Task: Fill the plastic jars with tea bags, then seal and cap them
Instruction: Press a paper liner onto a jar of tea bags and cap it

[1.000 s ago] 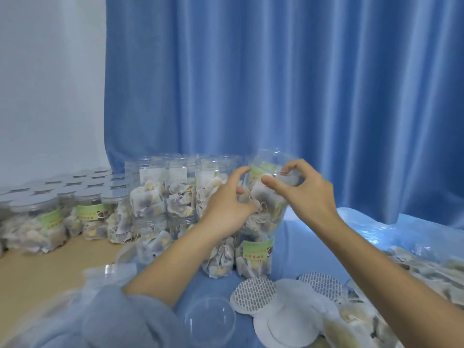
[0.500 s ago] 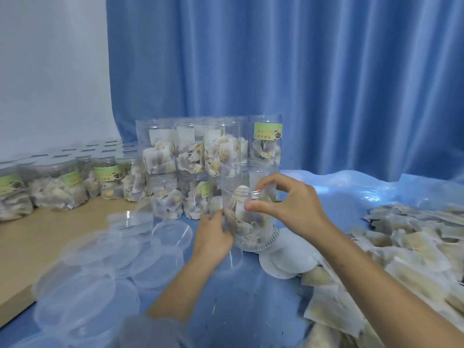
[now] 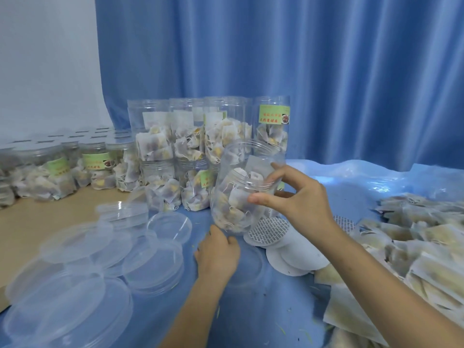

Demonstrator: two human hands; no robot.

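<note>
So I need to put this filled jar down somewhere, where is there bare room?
Bare blue sheet lies between the clear lids and the tea bag pile; bare tan tabletop lies left. The stacked jars and seal discs crowd the middle.

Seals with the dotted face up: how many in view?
2. One seal lies at the foot of the held jar; the other seal shows just past the right wrist. The right hand may hide more.

Your clear plastic jar [image 3: 234, 197] stands uncapped, slightly tilted, about half full of tea bags [image 3: 232, 209], beside the seal discs [image 3: 270, 228].
</note>
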